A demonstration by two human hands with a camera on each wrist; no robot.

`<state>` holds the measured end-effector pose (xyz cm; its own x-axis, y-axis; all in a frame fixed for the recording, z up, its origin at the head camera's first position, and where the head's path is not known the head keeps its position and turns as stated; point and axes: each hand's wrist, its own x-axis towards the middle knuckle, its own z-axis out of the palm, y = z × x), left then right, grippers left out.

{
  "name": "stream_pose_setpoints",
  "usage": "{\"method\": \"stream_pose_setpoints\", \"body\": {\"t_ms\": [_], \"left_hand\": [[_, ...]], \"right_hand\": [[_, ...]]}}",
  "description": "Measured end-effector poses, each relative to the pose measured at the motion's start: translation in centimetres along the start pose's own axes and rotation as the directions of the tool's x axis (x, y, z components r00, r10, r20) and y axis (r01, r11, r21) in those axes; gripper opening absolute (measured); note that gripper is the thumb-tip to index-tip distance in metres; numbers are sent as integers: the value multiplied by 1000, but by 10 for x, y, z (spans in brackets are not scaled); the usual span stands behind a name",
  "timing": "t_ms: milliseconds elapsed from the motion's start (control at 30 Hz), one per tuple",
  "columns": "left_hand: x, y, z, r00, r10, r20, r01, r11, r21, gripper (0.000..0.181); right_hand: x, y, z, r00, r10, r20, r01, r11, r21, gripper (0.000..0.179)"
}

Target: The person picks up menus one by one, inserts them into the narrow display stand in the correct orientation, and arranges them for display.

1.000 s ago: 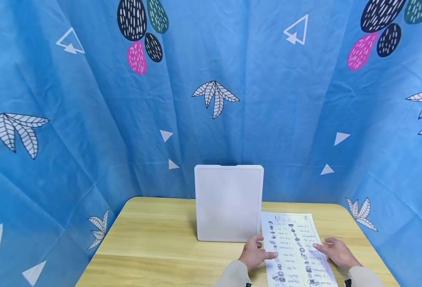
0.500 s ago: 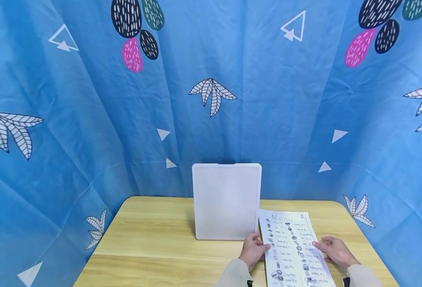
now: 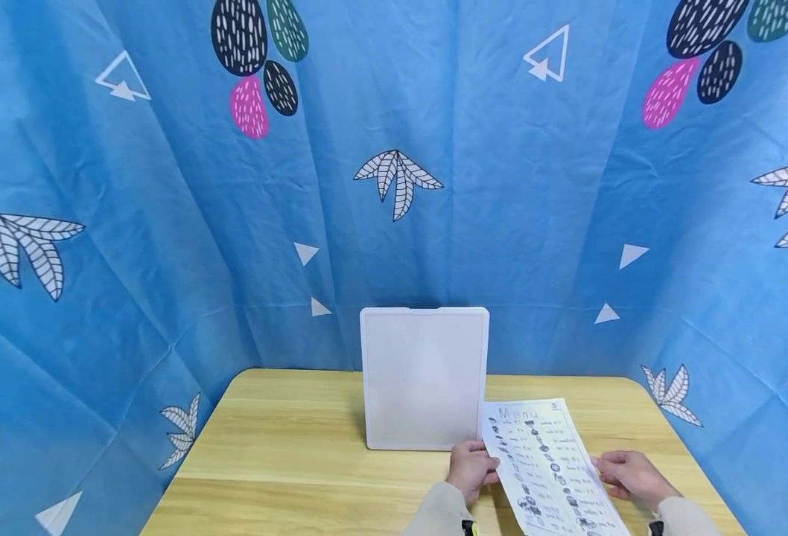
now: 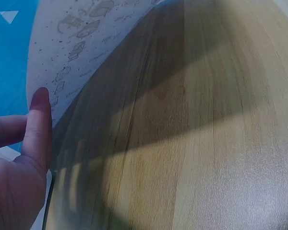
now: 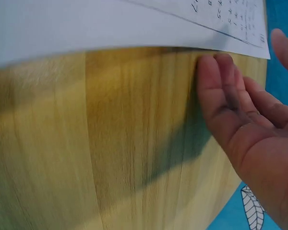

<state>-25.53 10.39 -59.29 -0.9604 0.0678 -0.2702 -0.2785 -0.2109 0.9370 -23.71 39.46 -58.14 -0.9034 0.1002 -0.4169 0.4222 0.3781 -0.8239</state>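
A printed sheet headed "Menu" (image 3: 547,461) lies at the right of the table, tilted, its left side raised and casting a shadow on the wood. My left hand (image 3: 472,470) pinches its left edge, the thumb over the print in the left wrist view. My right hand (image 3: 635,476) is at the opposite edge of the menu. In the right wrist view its fingers (image 5: 213,91) are extended with the tips right at the paper's border, and its thumb (image 5: 285,50) stands apart from them.
A white rectangular panel (image 3: 425,380) with rounded corners stands upright just left of the menu, its lower right corner beside my left hand. Under everything is a light wooden table (image 3: 287,461). Blue patterned curtains (image 3: 401,253) enclose the back and both sides.
The menu has shifted slightly left and turned, with its left side now lifted off the wood. My left thumb has drawn back from the page to its edge; the right hand has moved little.
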Motion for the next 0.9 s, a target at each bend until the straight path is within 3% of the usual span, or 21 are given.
{"method": "stream_pose_setpoints", "body": {"t_ms": [200,500,767,900], "left_hand": [[-1,1,-4,1000,-18,14,18,1000,-7,36],[0,4,-4,999,-45,-6,44,999,-24,32],[1,6,-6,998,-64,-7,64,997,-45,32],[0,7,-6,998,-55,-20,55,998,-12,25]], "right_hand": [[-1,5,5,997,77,-25,-73,988,134,31],[-6,3,7,996,74,-39,-69,991,112,24],[-10,5,1,997,65,47,-72,985,156,18],[-10,6,-3,997,26,75,-38,987,153,16]]}}
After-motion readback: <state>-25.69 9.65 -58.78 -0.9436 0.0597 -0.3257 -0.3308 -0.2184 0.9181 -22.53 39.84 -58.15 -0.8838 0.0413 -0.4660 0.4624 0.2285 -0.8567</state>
